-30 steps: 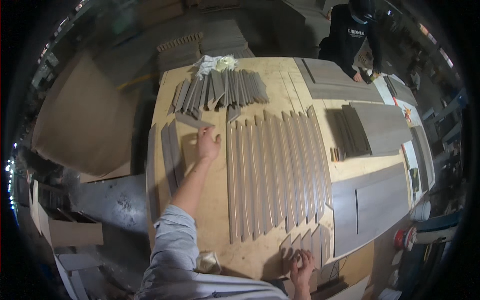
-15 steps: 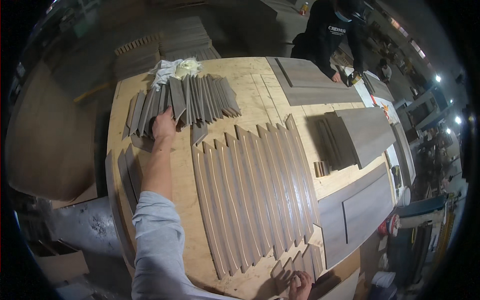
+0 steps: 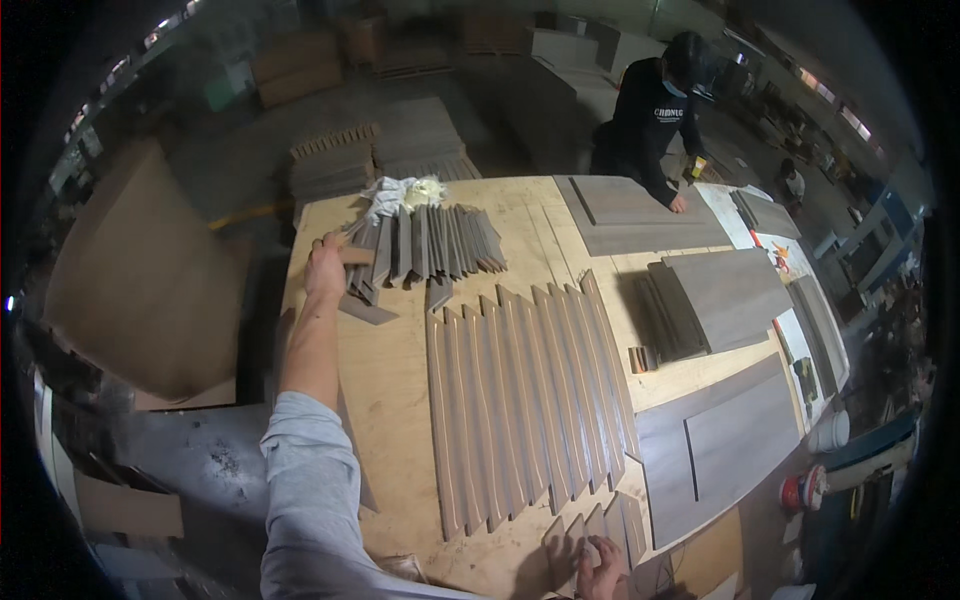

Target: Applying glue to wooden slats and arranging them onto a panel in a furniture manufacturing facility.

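Note:
Out at the far left of the table, my left hand (image 3: pixel 325 268) is closed on a short wooden strip (image 3: pixel 356 256). The strip pokes out to the right of my fingers, against a pile of grey-brown wooden strips (image 3: pixel 430 245) with angled ends. In the middle lies a row of long wooden slats (image 3: pixel 525 410), laid side by side with pale lines of glue-like material along them. My right hand (image 3: pixel 600 572) is at the near edge with curled fingers, beside a few short strips (image 3: pixel 615 525). Whatever it may hold is hidden.
White cloth (image 3: pixel 395 195) lies behind the strip pile. Stacked grey panels (image 3: pixel 725 300) and a flat panel (image 3: pixel 735 430) occupy the right side of the table (image 3: pixel 385 400). Across it, a person in black (image 3: pixel 650 125) rests a hand on another panel (image 3: pixel 640 215).
My left hand has moved left from the strip pile's middle to its left end, and a strip now shows in it. The view has shifted. My right hand stays by the short strips.

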A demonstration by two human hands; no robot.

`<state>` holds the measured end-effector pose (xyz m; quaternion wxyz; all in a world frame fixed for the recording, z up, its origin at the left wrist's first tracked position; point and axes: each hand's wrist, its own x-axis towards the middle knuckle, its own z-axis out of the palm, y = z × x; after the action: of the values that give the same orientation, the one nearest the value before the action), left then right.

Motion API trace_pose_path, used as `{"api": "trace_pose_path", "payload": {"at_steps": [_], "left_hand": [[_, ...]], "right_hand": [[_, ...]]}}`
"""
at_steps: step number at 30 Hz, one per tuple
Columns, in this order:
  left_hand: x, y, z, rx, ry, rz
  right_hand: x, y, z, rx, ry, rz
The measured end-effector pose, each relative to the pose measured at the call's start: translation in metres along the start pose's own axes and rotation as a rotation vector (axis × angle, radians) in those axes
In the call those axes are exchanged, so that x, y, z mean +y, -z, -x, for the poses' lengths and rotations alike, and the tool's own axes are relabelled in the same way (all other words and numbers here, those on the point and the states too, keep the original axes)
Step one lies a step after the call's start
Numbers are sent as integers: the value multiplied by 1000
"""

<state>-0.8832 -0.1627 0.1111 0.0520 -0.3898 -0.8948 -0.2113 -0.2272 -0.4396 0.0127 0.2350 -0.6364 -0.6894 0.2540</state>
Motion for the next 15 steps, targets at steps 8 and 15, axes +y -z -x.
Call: {"api": "trace_pose_path", "payload": {"at_steps": [8,15], "left_hand": [[-1,89,111,255,238,531],[116,87,426,-12,375,1175]], "right_hand": [[-23,-15,-29,-144,16,-451],[-86,-24,-40,-485,-164,-1159]]}}
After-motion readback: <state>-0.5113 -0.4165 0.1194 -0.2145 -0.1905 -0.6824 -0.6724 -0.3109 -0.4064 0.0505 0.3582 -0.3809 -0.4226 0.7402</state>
